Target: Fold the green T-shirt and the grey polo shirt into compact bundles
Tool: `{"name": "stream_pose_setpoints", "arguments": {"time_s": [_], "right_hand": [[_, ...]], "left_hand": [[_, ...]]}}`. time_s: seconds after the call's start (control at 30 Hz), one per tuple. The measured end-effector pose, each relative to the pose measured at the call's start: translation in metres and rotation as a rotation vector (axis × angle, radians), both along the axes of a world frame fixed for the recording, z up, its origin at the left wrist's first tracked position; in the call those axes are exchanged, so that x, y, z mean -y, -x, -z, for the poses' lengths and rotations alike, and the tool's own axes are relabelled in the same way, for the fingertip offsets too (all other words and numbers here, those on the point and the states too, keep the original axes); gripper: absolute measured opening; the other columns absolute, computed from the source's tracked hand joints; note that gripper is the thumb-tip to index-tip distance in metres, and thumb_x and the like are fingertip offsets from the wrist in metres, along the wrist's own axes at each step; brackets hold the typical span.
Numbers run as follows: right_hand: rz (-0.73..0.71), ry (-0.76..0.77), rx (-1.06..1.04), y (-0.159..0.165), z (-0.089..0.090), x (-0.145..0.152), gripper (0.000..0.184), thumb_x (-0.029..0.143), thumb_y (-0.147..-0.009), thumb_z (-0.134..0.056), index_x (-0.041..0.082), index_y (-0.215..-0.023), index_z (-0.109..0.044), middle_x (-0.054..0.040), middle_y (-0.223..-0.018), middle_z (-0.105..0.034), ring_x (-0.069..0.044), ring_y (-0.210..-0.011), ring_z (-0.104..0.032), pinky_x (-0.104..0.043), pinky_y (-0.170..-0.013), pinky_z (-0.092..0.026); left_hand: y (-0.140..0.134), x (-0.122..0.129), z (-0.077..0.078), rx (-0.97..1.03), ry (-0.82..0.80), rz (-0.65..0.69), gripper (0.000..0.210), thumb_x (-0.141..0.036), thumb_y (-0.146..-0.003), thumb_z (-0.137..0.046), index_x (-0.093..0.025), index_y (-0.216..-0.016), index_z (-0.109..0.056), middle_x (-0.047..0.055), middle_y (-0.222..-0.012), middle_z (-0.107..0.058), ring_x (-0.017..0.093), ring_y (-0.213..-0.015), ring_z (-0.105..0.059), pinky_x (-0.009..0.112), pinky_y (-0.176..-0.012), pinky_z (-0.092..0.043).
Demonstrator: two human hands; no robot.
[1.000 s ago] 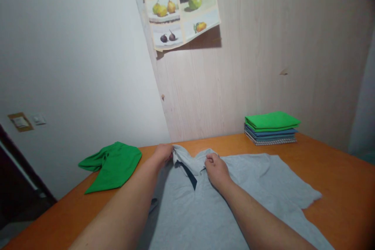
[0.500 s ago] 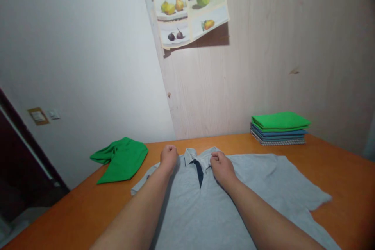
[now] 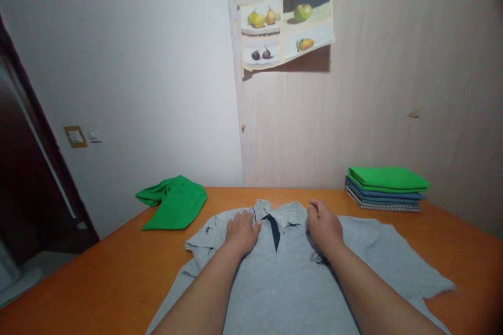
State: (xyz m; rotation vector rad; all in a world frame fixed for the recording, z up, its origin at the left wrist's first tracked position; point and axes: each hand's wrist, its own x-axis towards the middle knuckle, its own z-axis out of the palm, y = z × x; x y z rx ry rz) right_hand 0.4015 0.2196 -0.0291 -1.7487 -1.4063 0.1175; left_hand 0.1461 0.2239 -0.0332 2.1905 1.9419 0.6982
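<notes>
A grey short-sleeved polo shirt [image 3: 275, 288] lies spread front up on the table, its collar [image 3: 295, 214] towards the wall and a dark strip showing at the neck opening. My left hand [image 3: 241, 233] rests flat on the shirt beside the collar, fingers stretched out and holding nothing. On the other side of the collar, my right hand [image 3: 325, 226] is closed at the shoulder, its fingers curled on the shirt fabric; the fingertips are partly hidden. Small dark marks show on the left sleeve and on the chest under my right wrist.
A crumpled green garment [image 3: 178, 207] lies at the back left of the orange-brown table [image 3: 98, 277]. At the back right stands a stack of folded clothes [image 3: 387, 188], bright green on top. Behind the table is a wall with a fruit picture [image 3: 288, 29].
My left hand has opened from a fist and come down flat on the shirt. My right hand has shifted outward from the collar. The camera view has turned slightly.
</notes>
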Motion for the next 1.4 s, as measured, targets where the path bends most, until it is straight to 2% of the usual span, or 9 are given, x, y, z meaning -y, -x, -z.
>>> {"name": "stream_pose_setpoints", "arguments": {"time_s": [0.17,0.3,0.47,0.7,0.9,1.1,1.23,1.3,1.4], "right_hand": [[-0.009,0.317,0.303,-0.022,0.009,-0.002,0.047,0.031,-0.093,-0.039,0.016,-0.131,-0.063,-0.0171,-0.137,-0.061,-0.032,-0.132,-0.052,-0.049,-0.108,-0.036],[0.043,0.403,0.326,-0.031,0.018,-0.002,0.051,0.037,-0.094,-0.039,0.017,-0.137,-0.059,-0.0158,-0.152,-0.047,-0.038,-0.144,-0.034,-0.069,-0.112,-0.018],[0.148,0.503,0.341,-0.036,0.02,0.001,0.059,0.044,-0.096,-0.032,0.018,-0.146,-0.049,-0.015,-0.159,-0.037,-0.037,-0.149,-0.025,-0.07,-0.112,-0.014],[0.147,0.299,0.415,-0.031,0.007,0.009,0.046,0.035,-0.095,-0.037,0.015,-0.125,-0.066,-0.0189,-0.139,-0.059,-0.036,-0.134,-0.046,-0.058,-0.107,-0.031],[0.065,0.21,0.398,-0.017,-0.011,0.012,0.041,0.037,-0.097,-0.034,0.02,-0.098,-0.07,-0.0132,-0.1,-0.073,-0.026,-0.094,-0.066,-0.034,-0.073,-0.043],[-0.133,0.291,0.456,0.003,-0.013,0.018,0.041,0.045,-0.095,-0.04,0.022,-0.079,-0.07,-0.0107,-0.084,-0.073,-0.024,-0.083,-0.067,-0.031,-0.065,-0.04],[-0.282,0.203,0.446,0.007,-0.004,0.017,0.036,0.04,-0.093,-0.046,0.022,-0.112,-0.071,-0.0107,-0.113,-0.073,-0.025,-0.107,-0.065,-0.033,-0.088,-0.045],[-0.378,0.139,0.443,0.007,0.003,0.015,0.051,0.038,-0.091,-0.05,0.017,-0.138,-0.057,-0.014,-0.14,-0.06,-0.027,-0.13,-0.053,-0.037,-0.105,-0.039],[-0.423,0.162,0.476,0.007,0.012,0.012,0.065,0.04,-0.09,-0.052,0.01,-0.148,-0.046,-0.0169,-0.153,-0.046,-0.033,-0.144,-0.036,-0.046,-0.117,-0.028]], "left_hand": [[0.0,0.003,-0.005,-0.191,0.13,-0.037,0.067,-0.062,-0.095,-0.036,-0.023,-0.148,-0.045,0.014,-0.161,-0.032,0.038,-0.15,-0.021,0.064,-0.116,-0.012],[0.006,0.004,-0.007,-0.202,0.151,-0.089,0.074,-0.067,-0.093,-0.031,-0.024,-0.151,-0.042,0.013,-0.163,-0.027,0.038,-0.151,-0.017,0.067,-0.115,-0.01],[0.009,0.004,-0.008,-0.191,0.171,-0.117,0.076,-0.07,-0.091,-0.031,-0.024,-0.15,-0.043,0.014,-0.164,-0.025,0.038,-0.151,-0.016,0.067,-0.115,-0.007],[0.006,0.003,-0.007,-0.181,0.149,-0.108,0.075,-0.067,-0.092,-0.034,-0.02,-0.149,-0.045,0.017,-0.162,-0.028,0.041,-0.15,-0.017,0.069,-0.114,-0.005],[-0.001,0.011,-0.018,-0.167,-0.048,-0.095,0.046,-0.051,-0.092,-0.049,-0.017,-0.12,-0.065,0.021,-0.137,-0.058,0.04,-0.132,-0.045,0.062,-0.111,-0.02],[-0.016,0.02,-0.025,-0.076,-0.153,0.21,0.027,-0.038,-0.095,-0.049,-0.022,-0.097,-0.07,0.013,-0.105,-0.068,0.03,-0.106,-0.06,0.041,-0.093,-0.042],[-0.023,0.021,-0.013,-0.086,-0.134,0.365,0.032,-0.042,-0.092,-0.055,-0.024,-0.114,-0.069,0.011,-0.117,-0.067,0.03,-0.111,-0.059,0.04,-0.094,-0.044],[-0.023,0.019,-0.007,-0.108,-0.137,0.387,0.038,-0.044,-0.093,-0.054,-0.024,-0.123,-0.066,0.011,-0.125,-0.065,0.029,-0.117,-0.058,0.041,-0.1,-0.043],[-0.021,0.015,-0.001,-0.148,-0.148,0.397,0.042,-0.047,-0.095,-0.051,-0.022,-0.128,-0.062,0.011,-0.13,-0.064,0.029,-0.122,-0.056,0.042,-0.105,-0.042]]}}
